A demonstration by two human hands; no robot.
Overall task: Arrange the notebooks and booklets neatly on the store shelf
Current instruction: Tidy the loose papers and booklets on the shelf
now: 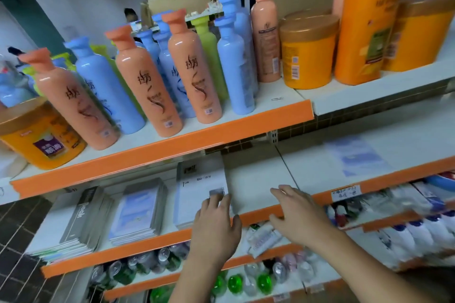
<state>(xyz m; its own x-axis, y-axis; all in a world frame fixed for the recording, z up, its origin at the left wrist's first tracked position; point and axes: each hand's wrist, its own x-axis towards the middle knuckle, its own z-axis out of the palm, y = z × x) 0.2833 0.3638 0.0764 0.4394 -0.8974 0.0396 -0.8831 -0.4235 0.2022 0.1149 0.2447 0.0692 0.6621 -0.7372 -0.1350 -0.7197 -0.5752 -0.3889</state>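
A single wide-angle camera is sitting on the person's head, facing forward and slightly down into store shelving. It is standing close: the left hand point(216, 219) and right hand point(295, 209) are reaching in from the bottom edge. It is looking nearly level at the upper shelf point(172, 145), down onto the middle shelf point(256, 179), and steeply onto the lower shelf point(128, 286) at the frame's bottom. The view is tilting, with the shelf edges rising toward the right and bowing near the corners
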